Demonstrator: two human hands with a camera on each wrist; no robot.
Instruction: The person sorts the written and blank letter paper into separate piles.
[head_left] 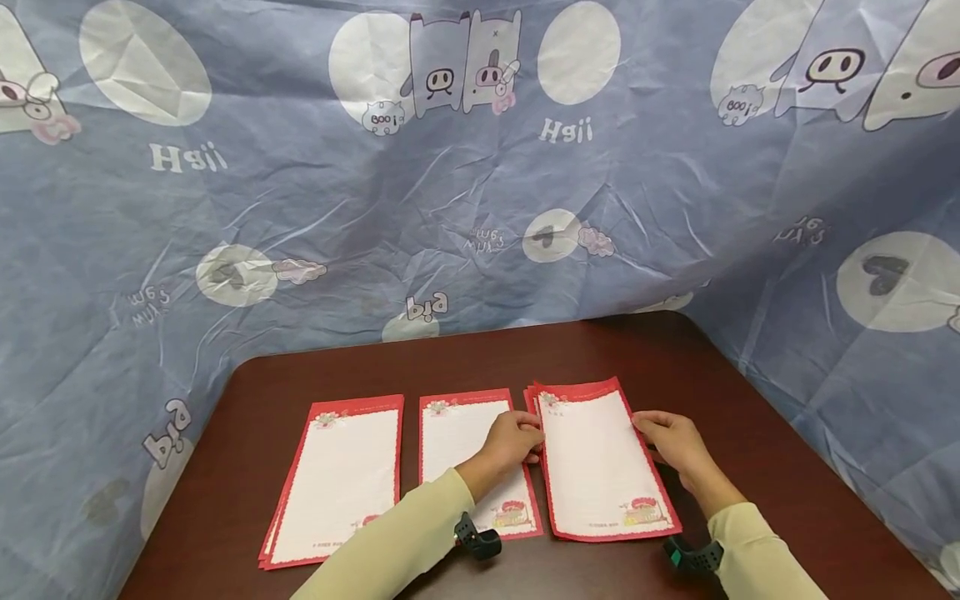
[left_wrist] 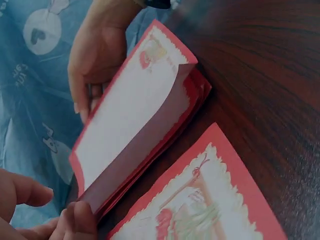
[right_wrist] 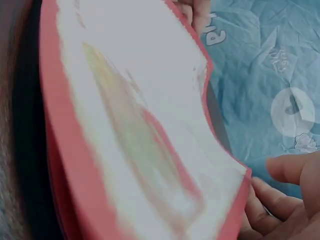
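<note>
A letter-paper sheet with a red border lies bowed over the right-hand stack, its edge raised above the red sheets beneath. My left hand holds its left edge, the forearm crossing over the middle sheet. In the left wrist view the curled fingers meet the sheet's edge, with the thumb a little apart. At the opposite edge my right hand holds the sheet, its fingers at the corner in the right wrist view. What the fingertips do behind the paper is hidden.
A further stack of red-bordered paper lies on the left of the dark brown table. Blue patterned cloth hangs behind the table and down its sides. Dark bands circle both wrists.
</note>
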